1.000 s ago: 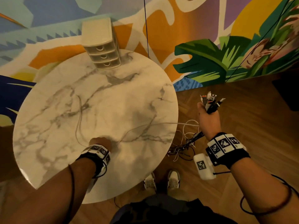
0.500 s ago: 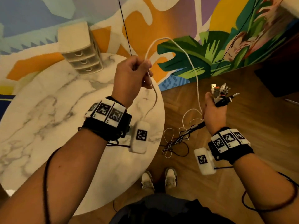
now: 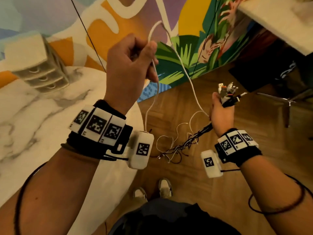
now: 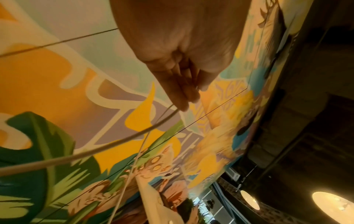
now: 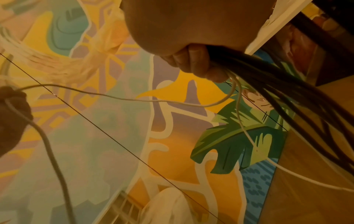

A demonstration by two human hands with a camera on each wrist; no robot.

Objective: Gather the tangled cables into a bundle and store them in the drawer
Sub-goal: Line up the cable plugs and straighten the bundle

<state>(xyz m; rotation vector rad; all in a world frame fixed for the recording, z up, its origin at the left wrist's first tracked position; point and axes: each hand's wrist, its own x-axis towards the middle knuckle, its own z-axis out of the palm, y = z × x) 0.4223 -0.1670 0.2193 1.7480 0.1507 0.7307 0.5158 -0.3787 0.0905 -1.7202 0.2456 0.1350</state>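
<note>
My left hand (image 3: 130, 63) is raised over the table edge and pinches a white cable (image 3: 186, 72), which loops above it and runs down to my right hand. In the left wrist view the fingers (image 4: 178, 91) curl round that cable (image 4: 86, 151). My right hand (image 3: 221, 112) grips a bundle of black and white cables (image 3: 194, 139) in its fist, with the plugs (image 3: 227, 92) sticking out above. The loose tails hang tangled toward the floor. The right wrist view shows the dark cables (image 5: 283, 94) leaving the fist (image 5: 195, 63). A small cream drawer unit (image 3: 35, 65) stands at the table's far edge, its drawers closed.
The round marble table (image 3: 42, 124) fills the left. A painted mural wall (image 3: 186, 48) runs behind it. Wooden floor (image 3: 254, 150) lies under my right hand, with my shoes (image 3: 152, 190) below. A pale table edge (image 3: 279, 22) and dark furniture sit at the upper right.
My left hand left the tabletop, took the white cable and lifted it high. In the last half second it has stayed up, a little nearer. My right hand has kept its grip on the bundle.
</note>
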